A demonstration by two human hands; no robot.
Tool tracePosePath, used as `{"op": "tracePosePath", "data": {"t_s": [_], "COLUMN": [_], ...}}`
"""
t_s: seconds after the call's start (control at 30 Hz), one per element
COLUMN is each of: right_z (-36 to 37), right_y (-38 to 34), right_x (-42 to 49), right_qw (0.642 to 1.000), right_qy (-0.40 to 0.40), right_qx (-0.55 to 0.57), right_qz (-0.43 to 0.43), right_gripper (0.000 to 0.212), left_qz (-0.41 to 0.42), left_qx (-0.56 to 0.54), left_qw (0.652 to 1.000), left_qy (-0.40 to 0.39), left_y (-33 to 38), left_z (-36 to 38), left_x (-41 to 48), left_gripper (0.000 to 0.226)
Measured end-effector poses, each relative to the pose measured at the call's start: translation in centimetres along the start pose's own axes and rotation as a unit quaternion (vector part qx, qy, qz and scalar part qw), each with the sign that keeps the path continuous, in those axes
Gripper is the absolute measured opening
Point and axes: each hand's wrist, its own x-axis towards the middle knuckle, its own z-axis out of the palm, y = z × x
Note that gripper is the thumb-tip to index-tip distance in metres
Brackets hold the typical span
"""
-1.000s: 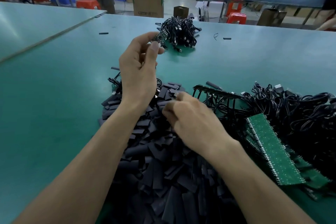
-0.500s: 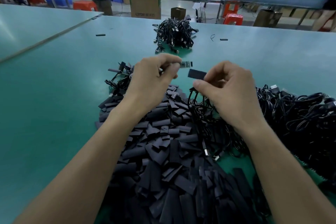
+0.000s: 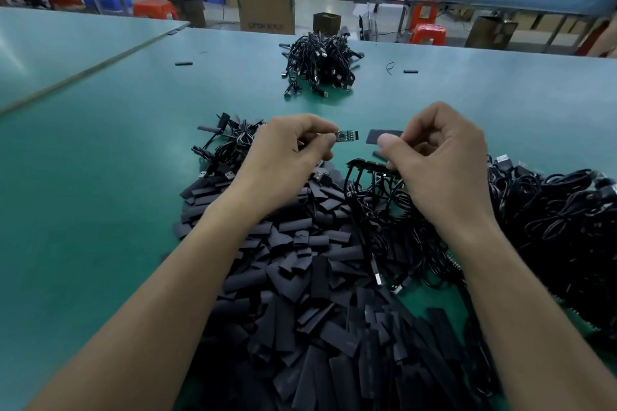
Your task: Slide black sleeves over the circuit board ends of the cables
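Now your left hand [image 3: 287, 157] pinched the circuit board [image 3: 347, 136] end-out, while your right hand [image 3: 440, 160] pinched a sleeve [image 3: 384, 136] opposite, seemingly aligned for sliding.

Counter [image 3: 100, 177]: smooth green mat, slight sheen. Sleeves [image 3: 300, 294]: matt black, look like plastic. Cables [image 3: 551, 210]: glossy black. Boxes [image 3: 266, 8]: plain brown cardboard.

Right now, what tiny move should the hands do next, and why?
Probably bring the black sleeve across to the circuit board and slip it over the board's free tip. The right hand pinches the sleeve, the left hand pinches the board, and the two face each other at about the same height with a small gap between them, so the sleeve is not on yet.
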Motion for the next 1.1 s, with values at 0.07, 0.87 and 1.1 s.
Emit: {"op": "tracePosePath", "data": {"t_s": [0.07,0.87,1.1], "right_z": [-0.1,0.3,0.3], "right_y": [0.0,1.4,1.2], "right_x": [0.1,0.3,0.1], "right_qw": [0.999,0.995,0.993], "right_qy": [-0.021,-0.048,-0.036], "right_qx": [0.029,0.091,0.11], "right_qz": [0.003,0.003,0.009], "right_gripper": [0.022,0.028,0.018], "left_qz": [0.0,0.0,0.001], "left_qx": [-0.02,-0.069,-0.073], "left_qw": [1.0,0.998,0.997], "left_qy": [0.002,-0.011,-0.025], "left_y": [0.1,0.1,0.3], "left_z": [0.0,0.0,0.0], "left_x": [0.0,-0.2,-0.3], "left_gripper": [0.014,0.012,0.011]}}
